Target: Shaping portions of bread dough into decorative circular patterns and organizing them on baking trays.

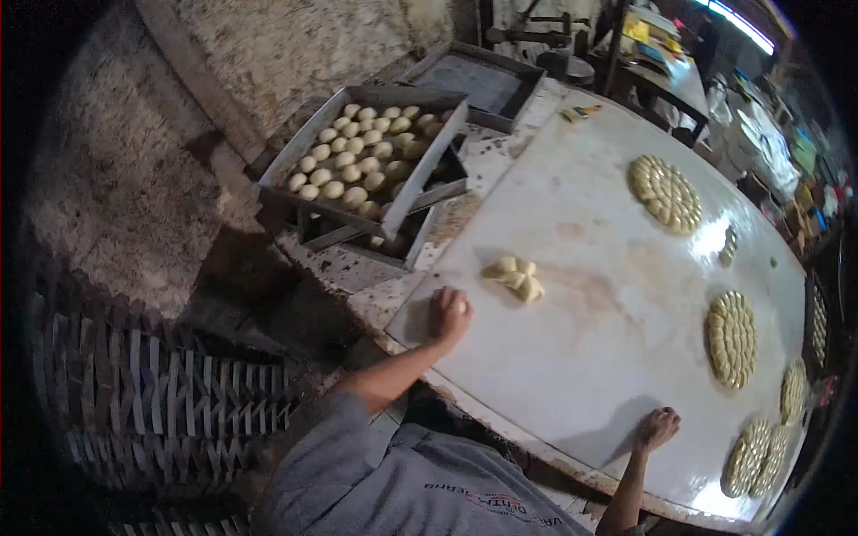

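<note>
My left hand [451,315] rests low over the table's near left edge with its fingers curled in; whatever is inside the curl is hidden. Farther along the same edge, my right hand [659,429] is also curled, knuckles outward, and I cannot make out anything in it. A small clump of pale dough pieces [516,278] lies on the smooth white tabletop [563,357], just beyond my left hand and apart from it. Neither hand touches this dough.
Stacked metal trays [431,168] at the far left hold many round dough balls [355,154]; another tray [466,82] sits behind. Flat rounds of dough pieces [666,193] lie along the right side. A brush [581,113] lies at the far edge.
</note>
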`<state>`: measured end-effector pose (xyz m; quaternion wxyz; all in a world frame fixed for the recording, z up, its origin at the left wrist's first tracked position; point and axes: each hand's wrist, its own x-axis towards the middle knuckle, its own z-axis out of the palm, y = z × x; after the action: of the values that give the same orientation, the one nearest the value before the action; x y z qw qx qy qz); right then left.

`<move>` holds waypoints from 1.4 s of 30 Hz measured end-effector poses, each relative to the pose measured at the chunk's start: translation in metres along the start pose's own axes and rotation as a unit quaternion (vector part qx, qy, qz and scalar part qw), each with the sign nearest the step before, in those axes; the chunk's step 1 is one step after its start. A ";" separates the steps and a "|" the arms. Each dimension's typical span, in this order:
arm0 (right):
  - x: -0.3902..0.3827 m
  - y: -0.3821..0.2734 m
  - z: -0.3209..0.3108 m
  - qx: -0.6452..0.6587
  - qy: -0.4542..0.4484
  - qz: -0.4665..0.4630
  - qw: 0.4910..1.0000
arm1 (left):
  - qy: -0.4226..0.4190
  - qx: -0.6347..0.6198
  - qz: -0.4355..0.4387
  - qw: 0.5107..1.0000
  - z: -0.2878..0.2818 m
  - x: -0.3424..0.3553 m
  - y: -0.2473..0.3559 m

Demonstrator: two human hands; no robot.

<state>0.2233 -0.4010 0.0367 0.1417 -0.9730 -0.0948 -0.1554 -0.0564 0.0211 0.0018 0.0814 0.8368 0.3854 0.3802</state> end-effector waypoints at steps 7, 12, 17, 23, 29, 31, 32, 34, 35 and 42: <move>-0.031 -0.030 0.032 -0.129 -0.069 -0.030 0.989 | -0.745 -0.216 -0.045 0.629 -0.077 0.052 0.031; -0.077 -0.044 0.013 -0.063 -0.055 0.100 0.991 | -0.446 -0.347 0.117 0.817 -0.242 0.221 -0.089; -0.055 -0.209 -0.012 0.646 -0.258 0.115 0.709 | -0.183 -0.158 -0.027 0.970 -0.293 0.336 -0.250; -0.048 -0.570 -0.105 0.569 -0.358 -0.118 0.731 | -0.316 0.114 -0.102 0.936 -0.247 0.331 -0.356; -0.040 -0.687 -0.110 0.510 0.050 -0.280 0.811 | -0.287 -0.292 0.038 0.911 -0.297 0.302 -0.283; -0.036 -0.671 -0.083 0.351 -0.014 -0.298 0.888 | -0.470 -0.561 0.039 0.680 -0.319 0.287 -0.237; -0.039 -0.663 -0.069 0.280 -0.013 -0.346 0.895 | -0.512 -0.560 0.202 0.619 -0.297 0.268 -0.233; -0.043 -0.616 -0.049 0.340 0.054 -0.253 0.904 | -0.649 -0.661 0.143 0.348 -0.249 0.227 -0.184; -0.045 -0.590 -0.037 0.346 0.066 -0.213 0.911 | -0.696 -0.674 0.036 0.246 -0.234 0.202 -0.162; -0.094 -0.250 0.048 -0.028 0.081 -0.112 0.990 | -0.222 -0.232 0.086 0.943 0.015 0.055 -0.020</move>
<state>0.0920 -0.1642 0.0237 0.1039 -0.9440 -0.1865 -0.2515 -0.0348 0.0765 0.0147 0.3238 0.8879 0.1851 0.2693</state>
